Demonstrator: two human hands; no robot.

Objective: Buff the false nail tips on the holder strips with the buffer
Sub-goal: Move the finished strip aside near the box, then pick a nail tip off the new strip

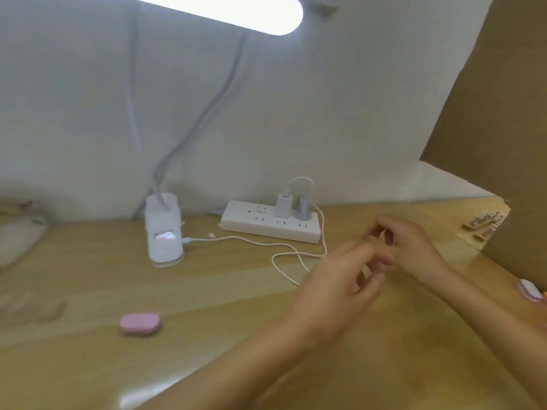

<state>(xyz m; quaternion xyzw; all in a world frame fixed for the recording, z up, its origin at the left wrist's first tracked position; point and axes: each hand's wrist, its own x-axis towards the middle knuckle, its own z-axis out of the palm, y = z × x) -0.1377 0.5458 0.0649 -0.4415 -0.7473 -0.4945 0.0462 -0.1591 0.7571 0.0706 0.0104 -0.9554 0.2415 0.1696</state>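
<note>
Left hand point(340, 284) and right hand point(410, 247) meet, curled, near the power strip point(268, 224); blur hides whether either grips anything.

Motion blur is smearing the left hand point(340, 279) and the right hand point(411, 244) where their fingertips are meeting, so whether either grip is holding anything is staying unclear. At the right edge a pink-and-white block point(531, 290) is getting cropped by the frame, and the strips point(485, 223) are blurring into brown shapes, partly hiding behind the cardboard panel point(503, 113). The lamp bar point(222, 10) is running past the top edge, and a pale soft thing point(17, 232) on the desk point(207, 306) is being cropped at the left edge.
</note>
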